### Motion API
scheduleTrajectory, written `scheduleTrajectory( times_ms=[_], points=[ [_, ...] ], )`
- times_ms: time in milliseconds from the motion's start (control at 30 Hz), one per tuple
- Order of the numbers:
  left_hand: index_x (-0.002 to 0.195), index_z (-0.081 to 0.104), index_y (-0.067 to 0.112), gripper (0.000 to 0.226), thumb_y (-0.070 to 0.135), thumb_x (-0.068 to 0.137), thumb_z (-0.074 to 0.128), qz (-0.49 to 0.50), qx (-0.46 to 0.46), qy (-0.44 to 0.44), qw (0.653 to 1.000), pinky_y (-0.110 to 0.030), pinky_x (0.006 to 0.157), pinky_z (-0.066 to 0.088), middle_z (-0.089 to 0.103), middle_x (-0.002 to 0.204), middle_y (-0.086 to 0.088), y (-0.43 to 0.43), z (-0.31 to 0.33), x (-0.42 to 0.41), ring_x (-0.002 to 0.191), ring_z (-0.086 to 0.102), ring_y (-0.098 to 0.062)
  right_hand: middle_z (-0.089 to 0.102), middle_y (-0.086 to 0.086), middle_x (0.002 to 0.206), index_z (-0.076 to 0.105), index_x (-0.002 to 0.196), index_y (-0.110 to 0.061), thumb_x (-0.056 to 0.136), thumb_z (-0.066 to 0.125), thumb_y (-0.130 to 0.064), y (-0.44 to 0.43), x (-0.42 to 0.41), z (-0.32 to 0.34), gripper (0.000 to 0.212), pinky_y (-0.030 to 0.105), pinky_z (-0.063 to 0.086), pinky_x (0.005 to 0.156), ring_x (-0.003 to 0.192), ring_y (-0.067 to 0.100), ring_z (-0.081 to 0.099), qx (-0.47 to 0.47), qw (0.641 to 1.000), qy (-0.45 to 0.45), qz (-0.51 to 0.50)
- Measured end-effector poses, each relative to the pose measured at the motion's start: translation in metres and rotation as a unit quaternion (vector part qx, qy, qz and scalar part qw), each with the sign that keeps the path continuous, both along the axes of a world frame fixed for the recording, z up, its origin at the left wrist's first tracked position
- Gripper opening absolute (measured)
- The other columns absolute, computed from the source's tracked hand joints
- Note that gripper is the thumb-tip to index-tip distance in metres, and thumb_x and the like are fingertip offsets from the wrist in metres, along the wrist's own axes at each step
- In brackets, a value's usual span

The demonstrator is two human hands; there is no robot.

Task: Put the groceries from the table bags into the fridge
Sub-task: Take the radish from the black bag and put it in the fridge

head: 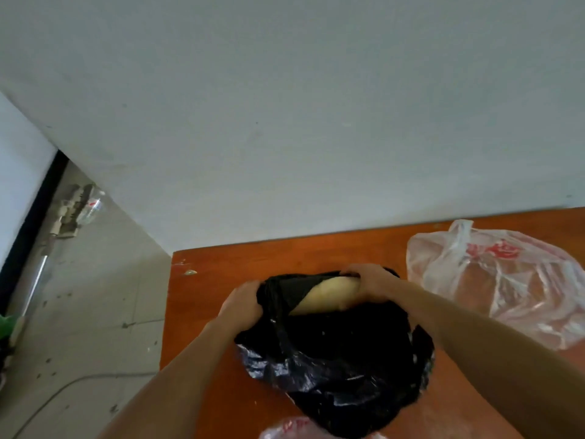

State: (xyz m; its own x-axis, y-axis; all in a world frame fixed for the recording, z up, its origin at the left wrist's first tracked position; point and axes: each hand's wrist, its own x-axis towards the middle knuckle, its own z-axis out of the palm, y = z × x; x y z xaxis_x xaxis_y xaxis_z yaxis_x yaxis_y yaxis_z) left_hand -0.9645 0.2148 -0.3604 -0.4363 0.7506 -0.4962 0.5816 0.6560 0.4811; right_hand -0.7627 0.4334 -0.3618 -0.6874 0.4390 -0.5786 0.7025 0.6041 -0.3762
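Observation:
A black plastic bag (335,359) lies on the orange-brown table (221,267). My left hand (242,304) grips the bag's rim on the left side of its mouth. My right hand (368,282) grips the rim at the far right of the mouth, fingers curled over the plastic. Between my hands the mouth gapes and shows a pale yellow rounded item (326,296) inside, partly hidden by the plastic. A clear plastic bag (493,280) with red print sits at the table's right, with brownish contents.
The table stands against a pale wall. Left of it is grey concrete floor (95,327) with a cable, a metal pole (38,274) and clutter by the wall. Another clear bag's top (291,427) peeks in at the bottom edge.

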Motion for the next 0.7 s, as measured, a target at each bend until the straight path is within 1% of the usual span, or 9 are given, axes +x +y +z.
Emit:
scheduleTrajectory(
  times_ms=[67, 133, 200, 267, 333, 467, 567, 633, 700],
  points=[
    [0.094, 0.059, 0.011, 0.023, 0.005, 0.089, 0.038, 0.086, 0.026, -0.065, 0.994, -0.036, 0.083, 0.048, 0.062, 0.109, -0.013, 0.014, 0.007, 0.011, 0.101, 0.059, -0.032, 0.063, -0.005, 0.120, 0.062, 0.123, -0.026, 0.072, 0.070, -0.063, -0.001, 0.037, -0.002, 0.063, 0.023, 0.040, 0.087, 0.113, 0.016, 0.058, -0.039, 0.988, 0.077, -0.132],
    [0.103, 0.063, 0.022, 0.033, 0.037, 0.095, 0.035, 0.119, 0.027, -0.100, 0.987, -0.041, 0.100, 0.043, 0.060, 0.114, -0.007, 0.025, 0.012, 0.027, 0.107, 0.056, -0.027, 0.063, -0.006, 0.122, 0.062, 0.122, -0.027, 0.079, 0.050, -0.072, -0.008, 0.068, -0.007, 0.064, 0.022, 0.038, 0.086, 0.114, 0.014, 0.057, -0.011, 0.979, 0.101, -0.174],
    [0.132, 0.050, 0.028, 0.073, 0.079, 0.081, 0.034, 0.000, -0.053, -0.036, 0.998, -0.052, 0.106, 0.032, 0.048, 0.138, -0.004, 0.033, 0.012, 0.043, 0.124, 0.047, -0.030, 0.050, -0.006, 0.139, 0.048, 0.138, -0.027, 0.079, 0.042, -0.079, -0.019, 0.090, -0.016, 0.078, 0.025, 0.036, 0.096, 0.126, 0.013, 0.046, 0.001, 0.985, 0.103, -0.135],
    [0.149, 0.021, 0.030, 0.106, 0.091, 0.065, 0.041, -0.161, -0.141, 0.090, 0.973, -0.061, 0.106, 0.026, 0.027, 0.152, -0.005, 0.035, 0.008, 0.060, 0.134, 0.033, -0.035, 0.029, -0.009, 0.150, 0.020, 0.152, -0.028, 0.072, 0.054, -0.080, -0.033, 0.103, -0.022, 0.101, 0.033, 0.029, 0.111, 0.138, 0.012, 0.027, 0.003, 0.995, 0.086, -0.058],
    [0.150, 0.010, 0.029, 0.111, 0.079, 0.065, 0.061, -0.224, -0.162, 0.154, 0.949, -0.064, 0.105, 0.027, 0.020, 0.153, -0.008, 0.037, 0.000, 0.068, 0.136, 0.027, -0.037, 0.024, -0.007, 0.151, 0.008, 0.154, -0.026, 0.070, 0.071, -0.064, -0.038, 0.114, -0.030, 0.111, 0.036, 0.026, 0.114, 0.139, 0.014, 0.020, 0.028, 0.997, 0.076, -0.019],
    [0.147, 0.016, 0.028, 0.102, 0.044, 0.070, 0.080, -0.221, -0.172, 0.132, 0.951, -0.058, 0.102, 0.036, 0.020, 0.148, -0.009, 0.046, -0.008, 0.060, 0.135, 0.025, -0.035, 0.059, 0.000, 0.126, 0.046, 0.140, -0.019, 0.074, 0.080, -0.024, -0.018, 0.120, -0.042, 0.075, 0.038, 0.044, 0.101, 0.121, 0.022, 0.052, -0.044, 0.969, 0.149, -0.194],
    [0.145, 0.021, 0.030, 0.099, 0.033, 0.069, 0.083, -0.222, -0.148, 0.103, 0.958, -0.049, 0.098, 0.044, 0.023, 0.145, -0.007, 0.044, -0.007, 0.050, 0.132, 0.031, -0.032, 0.068, 0.001, 0.095, 0.054, 0.131, -0.006, 0.078, 0.070, 0.003, 0.004, 0.116, -0.036, 0.057, 0.034, 0.053, 0.083, 0.095, 0.023, 0.066, -0.151, 0.935, 0.129, -0.292],
    [0.142, 0.029, 0.030, 0.093, 0.027, 0.067, 0.084, -0.197, -0.106, 0.067, 0.972, -0.042, 0.094, 0.048, 0.030, 0.138, -0.005, 0.038, -0.003, 0.042, 0.124, 0.040, -0.030, 0.067, 0.003, 0.098, 0.058, 0.125, -0.010, 0.080, 0.059, 0.003, 0.004, 0.111, -0.024, 0.047, 0.036, 0.052, 0.084, 0.098, 0.025, 0.064, -0.047, 0.959, 0.122, -0.252],
    [0.133, 0.042, 0.026, 0.077, 0.022, 0.067, 0.082, -0.164, -0.047, 0.039, 0.985, -0.037, 0.090, 0.048, 0.038, 0.125, -0.002, 0.032, 0.003, 0.033, 0.113, 0.046, -0.025, 0.065, 0.005, 0.101, 0.065, 0.112, -0.012, 0.077, 0.052, -0.004, -0.009, 0.102, -0.013, 0.038, 0.035, 0.050, 0.077, 0.097, 0.027, 0.060, 0.180, 0.946, 0.204, -0.174]
  ],
)
